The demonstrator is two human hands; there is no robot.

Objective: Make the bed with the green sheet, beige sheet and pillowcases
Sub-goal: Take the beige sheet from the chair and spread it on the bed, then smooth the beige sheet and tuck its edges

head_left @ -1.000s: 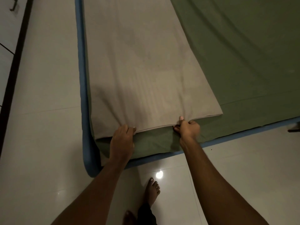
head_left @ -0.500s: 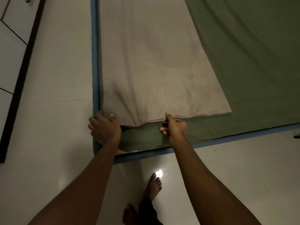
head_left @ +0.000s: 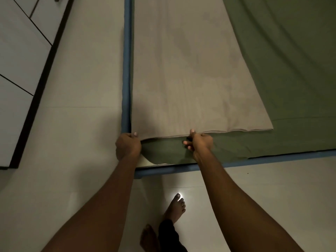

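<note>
From where I stand, two sheets lie on the bed: one beige sheet, and one green sheet under it. Two hands grip the beige one's near edge, the left hand and the right hand. One blue border runs round the bed's two visible sides. Two bare feet stand on the floor, one forward and one behind. One bright glare spot shines on the tile, and one white cabinet stands at the left.
</note>
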